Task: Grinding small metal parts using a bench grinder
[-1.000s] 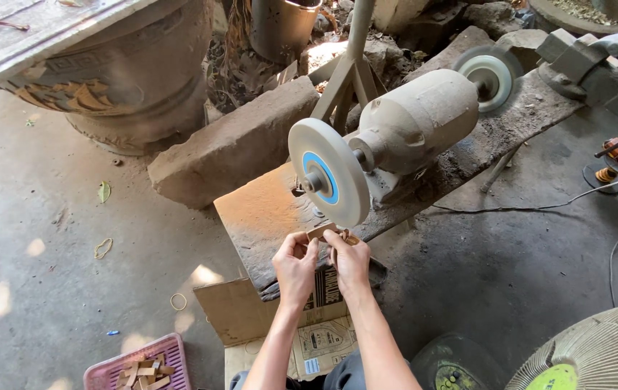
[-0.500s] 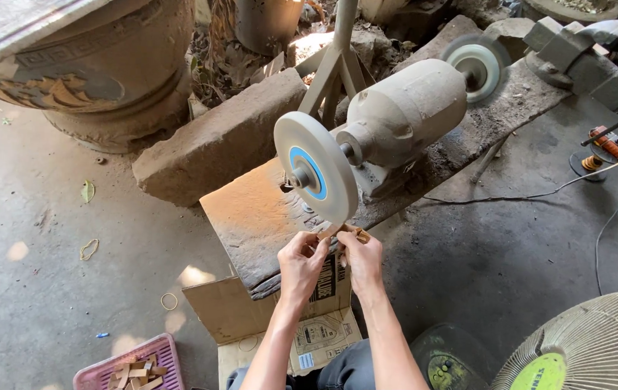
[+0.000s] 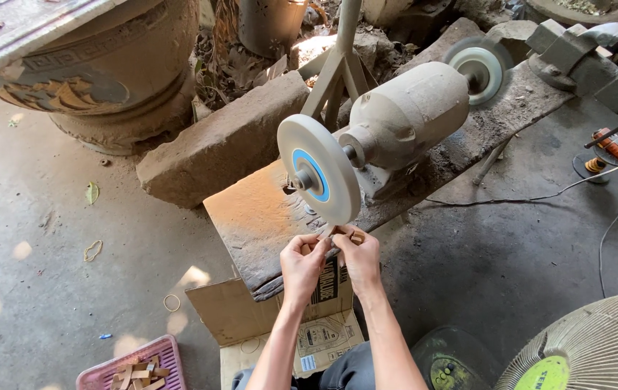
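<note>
Left hand [image 3: 301, 263] and right hand [image 3: 359, 254] pinch a small wooden piece [image 3: 332, 232] between them, pressed against the grinding wheel [image 3: 320, 170] at its 6 o'clock edge, over the dusty worktop [image 3: 265, 217]; pink basket [image 3: 168, 354] at 8 o'clock

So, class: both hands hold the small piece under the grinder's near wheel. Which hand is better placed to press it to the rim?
Probably the right hand: it sits directly beneath the wheel, fingertips on the small piece. The left hand lies farther aside.
</note>
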